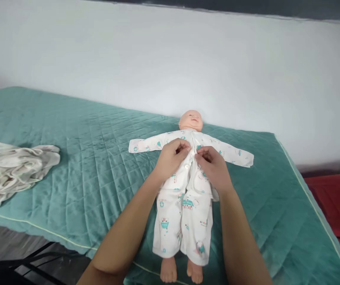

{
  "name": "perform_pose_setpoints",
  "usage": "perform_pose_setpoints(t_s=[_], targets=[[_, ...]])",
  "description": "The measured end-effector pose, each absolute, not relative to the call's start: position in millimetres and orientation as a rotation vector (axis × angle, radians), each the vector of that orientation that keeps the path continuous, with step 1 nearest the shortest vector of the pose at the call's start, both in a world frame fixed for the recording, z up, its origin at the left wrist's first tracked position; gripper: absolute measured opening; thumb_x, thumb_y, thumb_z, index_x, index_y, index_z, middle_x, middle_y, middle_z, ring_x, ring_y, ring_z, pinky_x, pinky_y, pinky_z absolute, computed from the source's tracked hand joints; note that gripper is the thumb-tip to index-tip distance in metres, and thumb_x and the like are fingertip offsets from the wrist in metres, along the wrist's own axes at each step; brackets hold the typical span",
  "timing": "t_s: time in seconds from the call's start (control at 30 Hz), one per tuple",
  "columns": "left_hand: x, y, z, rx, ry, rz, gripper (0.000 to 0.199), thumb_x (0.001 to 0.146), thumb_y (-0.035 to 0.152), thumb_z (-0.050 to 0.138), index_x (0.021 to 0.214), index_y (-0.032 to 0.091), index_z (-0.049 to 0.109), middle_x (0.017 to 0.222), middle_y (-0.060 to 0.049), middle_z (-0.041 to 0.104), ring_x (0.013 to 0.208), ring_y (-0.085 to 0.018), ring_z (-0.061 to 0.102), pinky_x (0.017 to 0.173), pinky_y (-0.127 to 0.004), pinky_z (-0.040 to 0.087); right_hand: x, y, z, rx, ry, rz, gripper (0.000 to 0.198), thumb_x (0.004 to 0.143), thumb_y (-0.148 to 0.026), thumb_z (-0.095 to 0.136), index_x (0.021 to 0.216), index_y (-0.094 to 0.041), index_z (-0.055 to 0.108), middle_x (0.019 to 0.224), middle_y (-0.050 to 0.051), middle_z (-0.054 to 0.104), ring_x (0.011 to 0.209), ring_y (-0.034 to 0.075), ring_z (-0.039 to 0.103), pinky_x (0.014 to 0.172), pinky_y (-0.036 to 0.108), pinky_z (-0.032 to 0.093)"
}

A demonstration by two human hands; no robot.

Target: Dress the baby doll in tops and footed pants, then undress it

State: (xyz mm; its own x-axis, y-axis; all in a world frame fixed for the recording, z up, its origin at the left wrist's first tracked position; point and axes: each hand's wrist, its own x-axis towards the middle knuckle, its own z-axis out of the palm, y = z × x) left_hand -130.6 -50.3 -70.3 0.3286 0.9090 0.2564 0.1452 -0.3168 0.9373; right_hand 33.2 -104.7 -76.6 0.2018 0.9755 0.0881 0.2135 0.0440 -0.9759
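No words are reading clearly; tiny letter-like print (203, 223) is showing on the doll's pants (196, 233), toward five o'clock.

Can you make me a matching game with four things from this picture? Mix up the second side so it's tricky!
Things:
1. left hand and right hand
2. crumpled cloth
3. quilted cover
4. doll's head

Clues:
A. green, with stitched lines
B. bald, close to the white wall
C. fingertips at the front of a printed white shirt
D. in a heap at the left edge of the picture

Right pairs: 1-C, 2-D, 3-A, 4-B
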Motion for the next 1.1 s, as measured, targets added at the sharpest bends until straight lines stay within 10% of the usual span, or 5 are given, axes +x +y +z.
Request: perform_pose_setpoints(t_s=[1.1], targets=[[-144, -48, -61, 1.521, 0.945, 0.904, 0.022, 0.082, 0.033, 0.07, 0.097, 0.017, 0.072, 0.074, 0.0, 0.064, 0.064, -0.011, 0.054, 0.061, -0.025, 0.043, 11, -108, -68, -1.497, -1.271, 0.691, 0.023, 0.083, -0.039, 0.067, 0.097, -0.021, 0.072, 0.082, 0.0, 0.065, 0.069, 0.013, 0.055, 0.069, 0.028, 0.046]])
